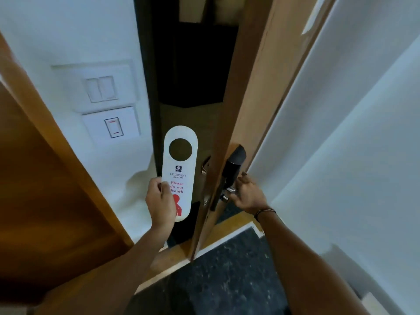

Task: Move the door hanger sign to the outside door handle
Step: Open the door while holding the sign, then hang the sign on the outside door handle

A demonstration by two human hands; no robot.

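Note:
A white door hanger sign with a round hole near its top and red "Please do not disturb" lettering stands upright in the door gap. My left hand grips its lower left edge. The wooden door is ajar, seen edge-on. On its right face is a black lock plate with a metal lever handle. My right hand is wrapped around that lever. A second metal handle shows on the door's left face, just right of the sign.
A white wall with two switch plates lies left of the gap, and a wooden panel sits further left. A white wall is on the right. Beyond the gap is dark. Dark speckled floor lies below.

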